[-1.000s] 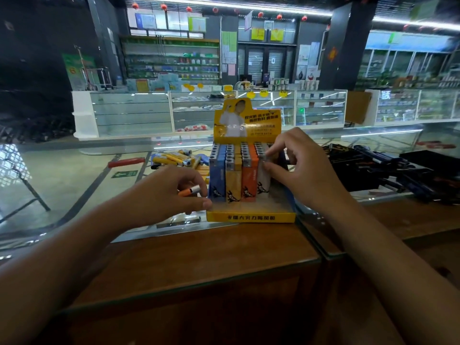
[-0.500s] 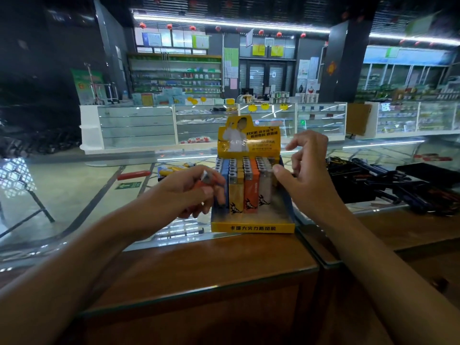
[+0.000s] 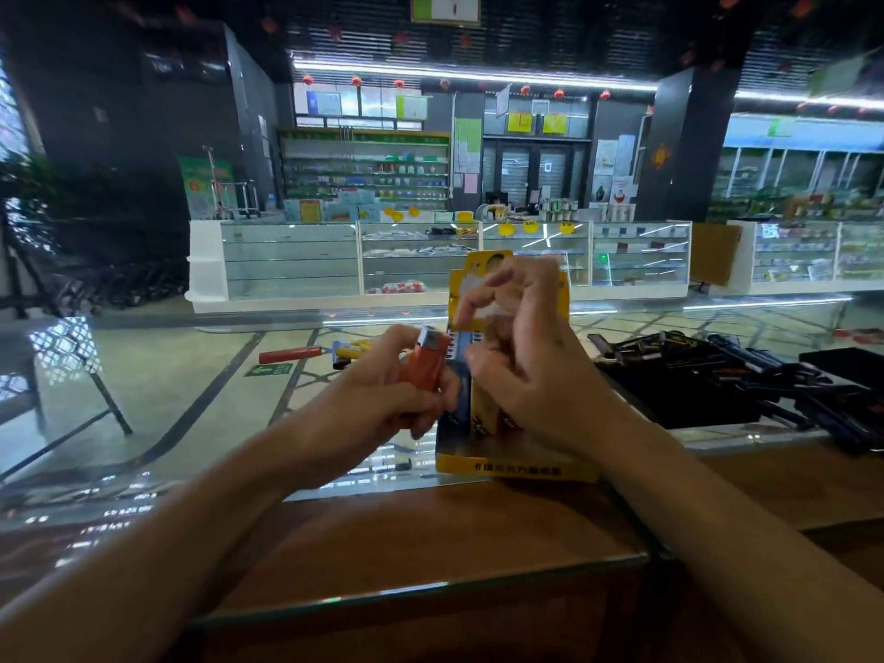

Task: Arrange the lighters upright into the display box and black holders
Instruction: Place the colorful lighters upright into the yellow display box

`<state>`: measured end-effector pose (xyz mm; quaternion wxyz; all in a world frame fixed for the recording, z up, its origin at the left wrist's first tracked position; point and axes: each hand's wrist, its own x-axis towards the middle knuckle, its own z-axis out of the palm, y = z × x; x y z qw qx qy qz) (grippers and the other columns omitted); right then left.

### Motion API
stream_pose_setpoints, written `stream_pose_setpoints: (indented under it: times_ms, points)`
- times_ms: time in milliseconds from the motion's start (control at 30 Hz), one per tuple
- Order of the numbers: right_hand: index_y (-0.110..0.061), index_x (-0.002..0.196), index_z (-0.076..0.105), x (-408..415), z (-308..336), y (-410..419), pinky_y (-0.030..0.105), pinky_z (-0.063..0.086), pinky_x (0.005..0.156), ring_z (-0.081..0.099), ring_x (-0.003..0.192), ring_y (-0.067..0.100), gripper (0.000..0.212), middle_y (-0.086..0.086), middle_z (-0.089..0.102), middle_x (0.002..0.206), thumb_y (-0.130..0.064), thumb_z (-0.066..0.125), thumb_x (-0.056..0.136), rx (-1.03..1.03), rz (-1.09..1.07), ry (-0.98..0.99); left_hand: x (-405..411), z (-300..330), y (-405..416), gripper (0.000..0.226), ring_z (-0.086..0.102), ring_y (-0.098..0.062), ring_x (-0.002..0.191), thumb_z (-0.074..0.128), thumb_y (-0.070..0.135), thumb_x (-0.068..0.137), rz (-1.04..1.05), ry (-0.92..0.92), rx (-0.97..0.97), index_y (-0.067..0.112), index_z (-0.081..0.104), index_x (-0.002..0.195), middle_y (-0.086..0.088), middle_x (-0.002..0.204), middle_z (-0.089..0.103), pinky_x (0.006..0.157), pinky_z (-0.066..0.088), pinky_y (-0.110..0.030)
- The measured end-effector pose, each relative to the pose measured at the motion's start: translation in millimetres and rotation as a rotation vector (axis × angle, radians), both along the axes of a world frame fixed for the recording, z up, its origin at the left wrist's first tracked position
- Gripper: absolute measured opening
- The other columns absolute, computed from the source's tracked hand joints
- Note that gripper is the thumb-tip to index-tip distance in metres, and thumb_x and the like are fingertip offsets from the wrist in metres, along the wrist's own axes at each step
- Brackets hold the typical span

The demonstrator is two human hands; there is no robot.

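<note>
The yellow display box [image 3: 516, 468] stands on the counter with rows of upright lighters, mostly hidden behind my hands. My left hand [image 3: 378, 399] grips an orange lighter [image 3: 427, 365], held upright just left of the box, metal cap on top. My right hand [image 3: 521, 370] hovers in front of the box with its fingers loosely curled, holding nothing, its fingertips close to the orange lighter. Loose lighters [image 3: 351, 350] lie on the glass behind my left hand. Black holders [image 3: 693, 375] with dark lighters sit to the right.
A red lighter [image 3: 289, 355] lies on the glass counter at the left. The wooden counter top [image 3: 430, 543] spreads in front of the box, ending in a glass edge. Shop display cabinets [image 3: 430, 260] stand across the aisle.
My left hand has raised the orange lighter and turned it upright beside the box. My right hand has left the lighter rows and drawn toward the left hand.
</note>
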<state>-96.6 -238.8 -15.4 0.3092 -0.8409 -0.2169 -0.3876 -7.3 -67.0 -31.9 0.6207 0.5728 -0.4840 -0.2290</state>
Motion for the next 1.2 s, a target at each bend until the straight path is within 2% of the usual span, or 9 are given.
stream_pose_setpoints:
  times_ms: [67, 200, 300, 500, 600, 700, 833, 1033, 1200]
  points:
    - [-0.03, 0.115, 0.028, 6, 4, 3, 0.032, 0.046, 0.05, 0.051, 0.054, 0.015, 0.04, -0.002, 0.053, 0.102, -0.012, 0.057, 0.093, -0.03, 0.026, 0.037, 0, -1, -2, 0.041, 0.053, -0.018, 0.069, 0.053, -0.007, 0.086, 0.018, -0.011, -0.028, 0.001, 0.041, 0.125, -0.006, 0.079, 0.062, 0.063, 0.045, -0.028]
    - [-0.025, 0.111, 0.045, 17, 4, 6, 0.023, 0.048, 0.057, 0.058, 0.065, 0.013, 0.029, -0.017, 0.055, 0.091, -0.016, 0.065, 0.092, -0.107, -0.056, 0.003, 4, -2, -2, 0.037, 0.062, -0.019, 0.076, 0.056, -0.008, 0.09, 0.118, -0.071, -0.064, -0.003, 0.042, 0.124, -0.006, 0.079, 0.066, 0.073, 0.052, -0.032]
    - [-0.022, 0.103, 0.055, 20, 4, 7, 0.025, 0.048, 0.064, 0.058, 0.073, 0.01, 0.021, -0.017, 0.056, 0.089, -0.015, 0.069, 0.09, -0.076, -0.05, -0.057, 2, 0, -4, 0.028, 0.067, -0.011, 0.079, 0.055, -0.01, 0.092, 0.264, -0.16, -0.038, 0.001, 0.05, 0.117, 0.0, 0.08, 0.071, 0.072, 0.054, -0.025]
    - [-0.022, 0.103, 0.058, 14, -2, 1, 0.035, 0.053, 0.065, 0.061, 0.083, 0.014, 0.018, -0.01, 0.062, 0.095, -0.017, 0.067, 0.089, 0.15, -0.039, -0.102, 8, -2, -1, 0.011, 0.063, -0.016, 0.088, 0.066, 0.026, 0.089, 0.475, -0.486, 0.046, 0.028, 0.068, 0.099, 0.007, 0.093, 0.068, 0.08, 0.056, -0.046]
    - [-0.019, 0.104, 0.06, 14, -4, 1, 0.033, 0.055, 0.065, 0.062, 0.087, 0.013, 0.017, -0.007, 0.062, 0.096, -0.016, 0.067, 0.089, 0.146, -0.044, -0.118, 8, -3, -3, 0.01, 0.06, -0.016, 0.086, 0.072, 0.037, 0.087, 0.477, -0.592, 0.037, 0.037, 0.071, 0.097, 0.01, 0.093, 0.069, 0.073, 0.052, -0.038]
    - [-0.017, 0.109, 0.061, 15, -6, 2, 0.025, 0.056, 0.071, 0.062, 0.091, 0.009, 0.022, -0.004, 0.064, 0.099, -0.017, 0.068, 0.089, 0.117, -0.052, -0.105, 7, -2, -3, 0.018, 0.062, -0.014, 0.087, 0.069, 0.044, 0.081, 0.495, -0.599, 0.02, 0.035, 0.072, 0.097, 0.012, 0.093, 0.071, 0.074, 0.053, -0.035]
    - [-0.018, 0.124, 0.058, 14, -7, 1, 0.019, 0.054, 0.077, 0.063, 0.092, 0.006, 0.037, -0.007, 0.066, 0.103, -0.017, 0.071, 0.09, 0.11, -0.043, -0.032, 4, -1, -3, 0.013, 0.068, -0.018, 0.085, 0.068, 0.028, 0.083, 0.484, -0.547, -0.021, 0.031, 0.074, 0.094, 0.008, 0.091, 0.074, 0.079, 0.056, -0.052]
    - [-0.026, 0.121, 0.058, 12, -7, -5, 0.028, 0.058, 0.079, 0.067, 0.093, 0.01, 0.039, -0.011, 0.066, 0.098, -0.023, 0.073, 0.085, 0.209, -0.058, -0.023, 7, -2, -3, 0.016, 0.068, -0.019, 0.089, 0.073, 0.018, 0.085, 0.451, -0.515, 0.047, 0.032, 0.075, 0.093, 0.006, 0.092, 0.075, 0.083, 0.056, -0.053]
    - [-0.028, 0.118, 0.062, 11, -6, -9, 0.034, 0.058, 0.08, 0.067, 0.093, 0.016, 0.034, -0.01, 0.066, 0.093, -0.019, 0.072, 0.087, 0.272, -0.014, 0.031, 7, -1, -3, 0.026, 0.069, -0.027, 0.087, 0.075, 0.048, 0.073, 0.416, -0.489, 0.045, 0.032, 0.075, 0.092, 0.001, 0.089, 0.075, 0.082, 0.057, -0.055]
